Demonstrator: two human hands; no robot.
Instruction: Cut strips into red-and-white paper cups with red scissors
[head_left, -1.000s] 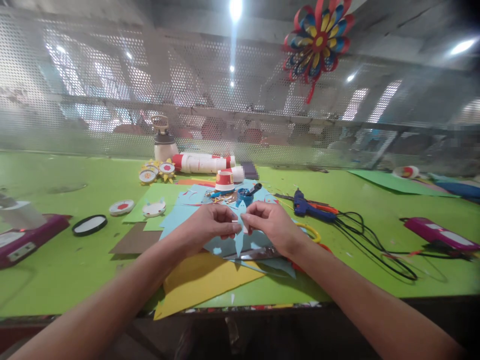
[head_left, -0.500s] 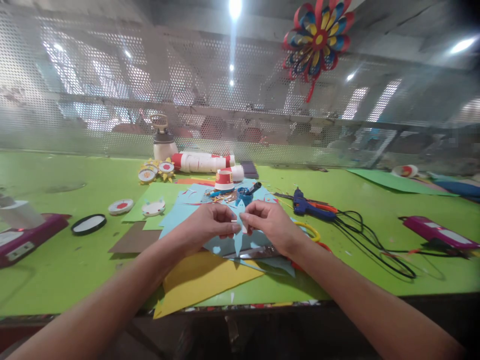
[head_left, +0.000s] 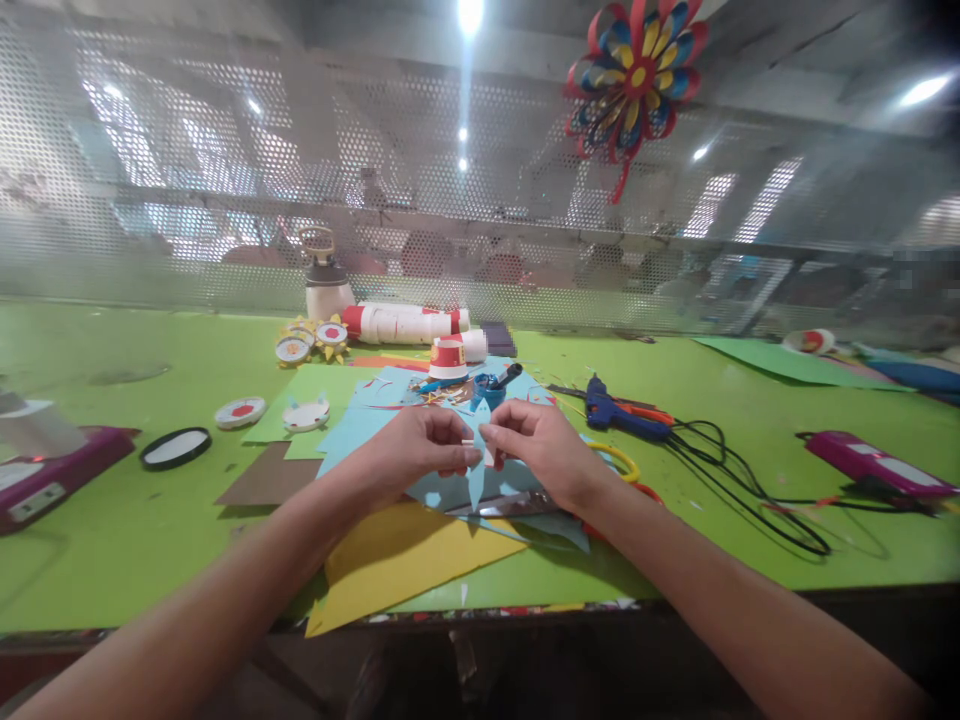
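Between my two hands stands a narrow, pointed light-blue paper piece (head_left: 477,486), held upright above the blue sheets. My left hand (head_left: 420,445) pinches its left side, with a small white bit showing at the fingertips. From the right, my right hand (head_left: 536,445) pinches the same piece, and something white and red shows under its fingers. Scissors (head_left: 517,504) with silvery blades lie just beneath the hands, their red handle partly hidden by my right wrist. A yellow sheet (head_left: 412,560) is nearer the table's front edge.
A blue glue gun (head_left: 622,415) with black cable lies right of the hands. Purple power strips (head_left: 877,465) are at both sides. Paper cups (head_left: 448,360), a sprayer (head_left: 327,295) and a black ring lid (head_left: 176,449) stand or lie beyond and left. A paper flower (head_left: 639,78) hangs above.
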